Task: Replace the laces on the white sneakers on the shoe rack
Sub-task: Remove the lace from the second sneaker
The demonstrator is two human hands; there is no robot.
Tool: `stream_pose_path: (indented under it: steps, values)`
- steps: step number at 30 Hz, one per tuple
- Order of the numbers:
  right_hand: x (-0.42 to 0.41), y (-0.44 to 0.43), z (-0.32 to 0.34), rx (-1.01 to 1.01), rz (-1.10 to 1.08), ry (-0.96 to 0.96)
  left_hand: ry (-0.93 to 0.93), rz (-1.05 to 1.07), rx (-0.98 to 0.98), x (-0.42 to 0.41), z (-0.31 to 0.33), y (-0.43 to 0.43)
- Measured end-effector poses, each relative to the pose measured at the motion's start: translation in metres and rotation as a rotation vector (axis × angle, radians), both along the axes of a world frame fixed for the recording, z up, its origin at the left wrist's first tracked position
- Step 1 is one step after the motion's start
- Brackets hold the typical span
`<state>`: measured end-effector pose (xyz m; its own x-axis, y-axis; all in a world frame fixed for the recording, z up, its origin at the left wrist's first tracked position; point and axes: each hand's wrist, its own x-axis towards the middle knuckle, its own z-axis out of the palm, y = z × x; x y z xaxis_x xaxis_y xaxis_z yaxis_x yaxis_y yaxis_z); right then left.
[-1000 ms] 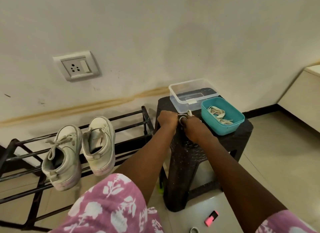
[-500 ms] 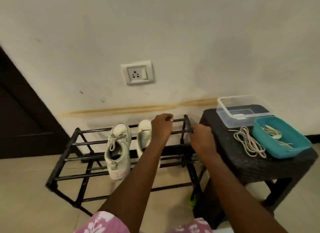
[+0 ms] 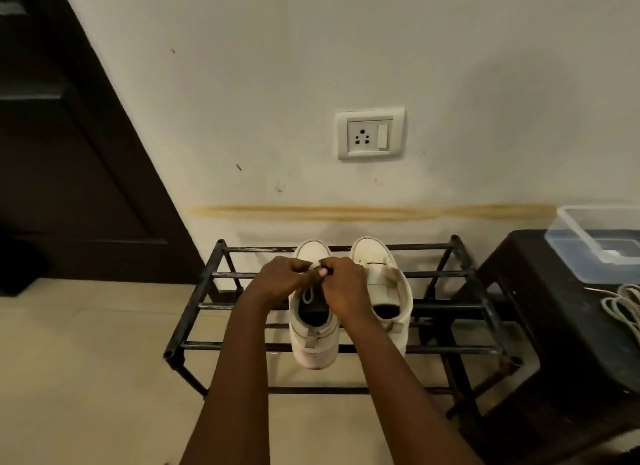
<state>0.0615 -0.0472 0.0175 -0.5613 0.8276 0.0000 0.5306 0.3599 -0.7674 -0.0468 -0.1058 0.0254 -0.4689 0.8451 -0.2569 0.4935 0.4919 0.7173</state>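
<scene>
Both grips are closed: the left hand [image 3: 280, 277] and the right hand [image 3: 346, 284] meet over the left sneaker [image 3: 313, 340] on top of the shoe rack [image 3: 194, 305], fingers curled and pinching its lace [image 3: 308, 295], a loop of which hangs below them. The right sneaker [image 3: 381, 267] stands just beside it on the rack. Right of the rack, a dark bench [image 3: 554, 326] carries loose laces [image 3: 623, 305] and a clear box [image 3: 595, 236].
</scene>
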Motion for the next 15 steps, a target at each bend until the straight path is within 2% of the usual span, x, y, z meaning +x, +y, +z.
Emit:
stream_pose_path:
  steps: [7, 11, 15]
  values:
    - [-0.006, 0.021, -0.004, -0.117, -0.021, 0.016, -0.043, 0.096, 0.124, -0.019, -0.012, -0.005]
    - [-0.007, 0.025, -0.004, -0.127, 0.025, -0.031, -0.224, 0.185, 0.213, -0.019, -0.013, -0.005]
    - [-0.006, 0.026, 0.0, -0.124, 0.086, -0.059, -0.295, 0.11, 0.202, -0.023, -0.01, -0.007]
